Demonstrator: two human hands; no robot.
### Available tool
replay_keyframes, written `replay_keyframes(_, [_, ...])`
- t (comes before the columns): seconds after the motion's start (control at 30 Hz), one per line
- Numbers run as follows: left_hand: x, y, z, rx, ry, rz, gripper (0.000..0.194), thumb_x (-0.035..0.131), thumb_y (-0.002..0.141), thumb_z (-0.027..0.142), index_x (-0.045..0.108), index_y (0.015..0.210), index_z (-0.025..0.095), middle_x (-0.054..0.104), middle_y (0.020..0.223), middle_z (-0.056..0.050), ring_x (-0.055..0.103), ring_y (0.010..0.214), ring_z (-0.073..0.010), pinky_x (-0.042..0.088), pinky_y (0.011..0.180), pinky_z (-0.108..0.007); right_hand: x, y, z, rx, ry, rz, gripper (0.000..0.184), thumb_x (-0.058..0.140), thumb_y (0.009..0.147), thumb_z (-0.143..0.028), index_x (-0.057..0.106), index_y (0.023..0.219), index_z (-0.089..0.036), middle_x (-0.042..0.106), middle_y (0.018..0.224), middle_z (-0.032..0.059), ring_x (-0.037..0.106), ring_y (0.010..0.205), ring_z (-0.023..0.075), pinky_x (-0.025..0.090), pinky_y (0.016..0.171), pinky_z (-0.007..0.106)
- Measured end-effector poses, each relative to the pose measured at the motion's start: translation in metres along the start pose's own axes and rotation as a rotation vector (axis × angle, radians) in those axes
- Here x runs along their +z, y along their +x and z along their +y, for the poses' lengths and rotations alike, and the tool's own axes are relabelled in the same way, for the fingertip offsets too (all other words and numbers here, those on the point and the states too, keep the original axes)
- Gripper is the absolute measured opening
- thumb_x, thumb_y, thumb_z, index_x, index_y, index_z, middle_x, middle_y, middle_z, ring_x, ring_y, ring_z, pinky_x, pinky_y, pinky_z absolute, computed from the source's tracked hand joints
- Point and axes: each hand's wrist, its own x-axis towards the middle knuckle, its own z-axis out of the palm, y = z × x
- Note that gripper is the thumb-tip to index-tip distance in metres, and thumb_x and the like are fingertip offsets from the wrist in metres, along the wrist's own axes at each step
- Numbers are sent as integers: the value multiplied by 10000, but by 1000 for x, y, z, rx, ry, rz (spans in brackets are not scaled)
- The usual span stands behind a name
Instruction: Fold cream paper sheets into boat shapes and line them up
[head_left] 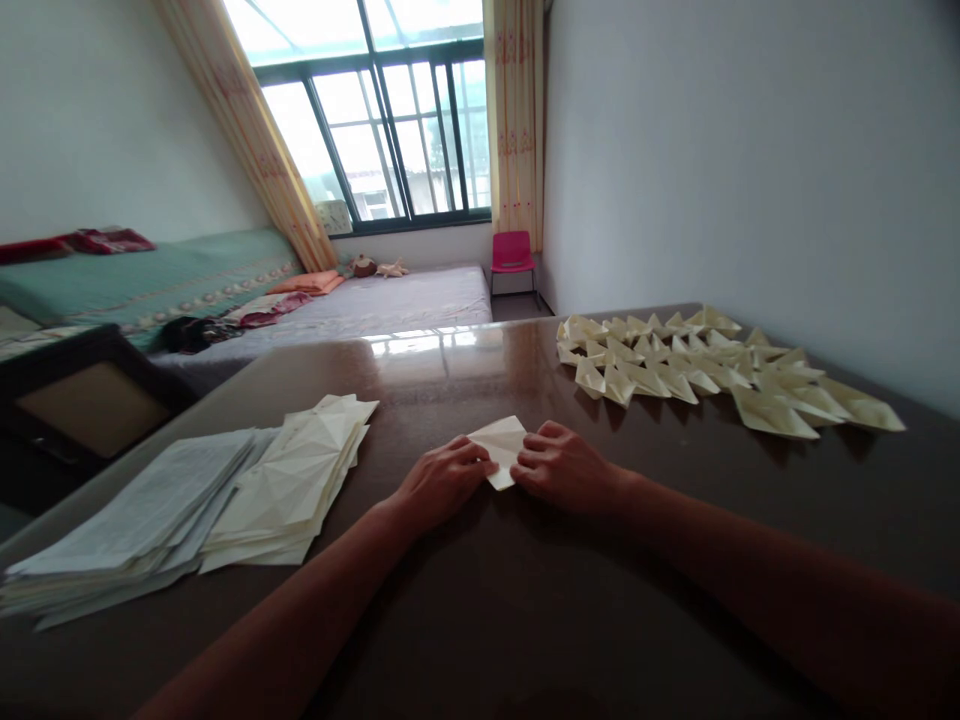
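Observation:
Between my two hands a small cream sheet of folded paper lies low over the dark tabletop, one corner pointing toward me. My left hand grips its left edge, fingers curled over it and thumb on the near side. On the opposite edge, my right hand has its fingers bent and pressed onto the paper. The paper's side corners are hidden beneath the fingers. Off to the left sits a stack of creased cream paper squares. At the far right stand rows of folded paper boats.
A thick pile of printed sheets overlaps the creased stack at the table's left. The glossy brown table meets a white wall on the right. Beyond it are a bed, a pink chair and a dark wooden cabinet.

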Motion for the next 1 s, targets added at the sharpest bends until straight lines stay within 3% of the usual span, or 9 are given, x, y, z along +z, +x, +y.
replay_keyframes(0.1, [0, -2, -3, 3, -32, -11, 337, 356, 961, 256, 664, 1100, 263, 666, 1017, -43, 574, 898, -149, 488, 809, -263, -1, -2, 6, 34, 117, -25, 110, 539, 870, -220, 642, 905, -205, 687, 898, 48, 552, 898, 197, 348, 804, 345])
replay_keyframes(0.23, [-1, -5, -10, 32, -59, -23, 364, 342, 953, 241, 658, 1130, 274, 666, 1061, -41, 587, 900, -144, 475, 832, -258, -3, -9, 23, 36, 335, -64, 295, 596, 798, -201, 653, 1084, -247, 687, 1079, 34, 553, 1010, 196, 390, 861, 327])
replay_keyframes(0.37, [-2, -5, -13, 34, -107, -40, 343, 375, 942, 259, 666, 1122, 280, 667, 1102, -31, 604, 914, -138, 472, 823, -244, 2, -14, 37, 50, 539, -48, 323, 510, 843, -134, 687, 1077, -268, 692, 1113, 2, 562, 998, 166, 432, 860, 288])
replay_keyframes(0.57, [-1, -5, -14, -78, -193, -21, 228, 519, 881, 283, 713, 1001, 285, 694, 1053, 1, 603, 987, -147, 467, 885, -266, 13, -11, 41, 192, 770, -5, 257, 499, 914, -334, 719, 927, -200, 700, 925, 44, 584, 860, 152, 455, 787, 261])
replay_keyframes(0.7, [-2, -2, -16, -165, -296, -16, 168, 596, 834, 358, 727, 843, 252, 700, 977, -1, 600, 960, -157, 466, 879, -275, 18, -7, 39, 392, 781, -7, 402, 481, 900, -446, 615, 662, -150, 532, 625, -21, 467, 593, 95, 375, 579, 210])
replay_keyframes(0.83, [0, 2, -15, -311, -348, -31, 395, 475, 900, 428, 636, 632, 187, 639, 714, -1, 591, 767, -136, 460, 720, -235, 19, -3, 35, 556, 863, 45, 381, 473, 884, -440, 527, 636, -157, 478, 543, -44, 413, 529, 82, 320, 515, 202])
replay_keyframes(1.0, [8, 8, -6, -620, -350, 87, 229, 507, 870, 401, 592, 939, 199, 678, 782, 6, 616, 718, -154, 459, 666, -259, 22, 3, 31, 693, 766, 92, 281, 512, 848, -383, 522, 658, -176, 546, 541, -27, 479, 513, 104, 354, 521, 218])
